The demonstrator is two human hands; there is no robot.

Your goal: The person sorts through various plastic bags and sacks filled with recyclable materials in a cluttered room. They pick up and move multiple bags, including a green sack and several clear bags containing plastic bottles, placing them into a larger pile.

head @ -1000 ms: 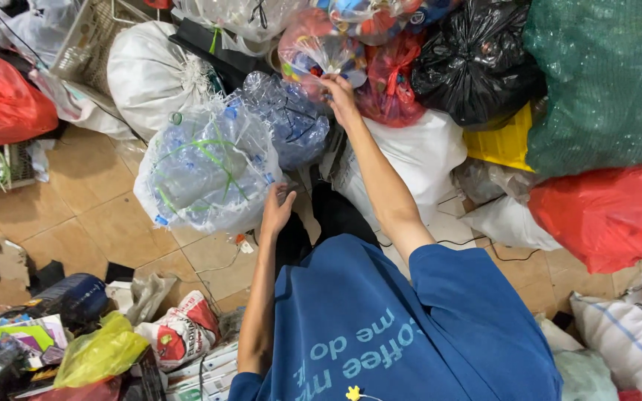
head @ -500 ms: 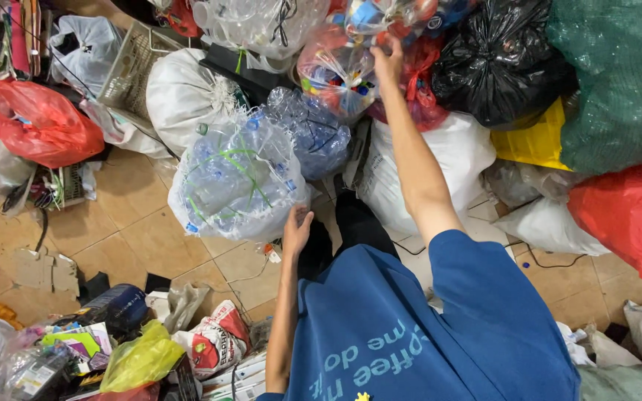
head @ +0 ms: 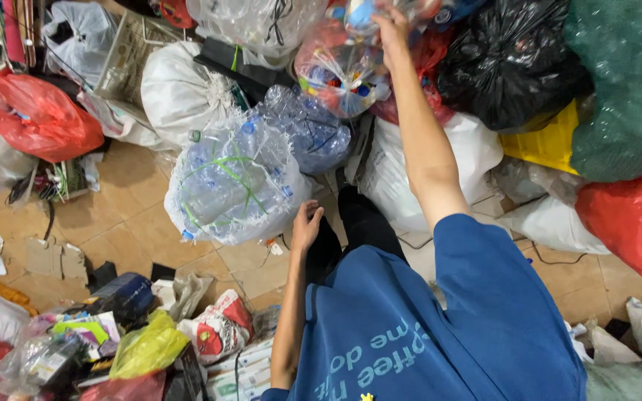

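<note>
We are looking down at a heap of bags on a tiled floor [head: 124, 223]. The clear bag [head: 235, 182] in the middle is packed with empty plastic bottles and is lying on the floor against a white sack [head: 180, 93]. Just behind it, a second clear bag [head: 310, 130] is holding crushed bottles with a bluish tint. Higher up, a pinkish bag [head: 336, 70] is carrying mixed coloured caps and small plastic pieces; it is resting on top of the heap, between the crushed-bottle bag and a black bag [head: 510, 63]. A green net sack [head: 626, 82], a red bag [head: 633, 223] and a yellow piece [head: 548, 141] are lying to the right.

Our right hand [head: 391, 30] is reaching up to the top of the heap, and its fingers are closing around the upper edge of the pinkish bag; how tight the grip is, we cannot tell, because the top of the frame is cutting it. Our left hand [head: 306, 226] is hanging low, its fingers [head: 310, 212] loosely curled and half open, holding nothing, just beside the lower edge of the clear bag, perhaps touching it.

The pinkish bag is looking thin, see-through and bulging, with red, blue and yellow bits showing through.
</note>
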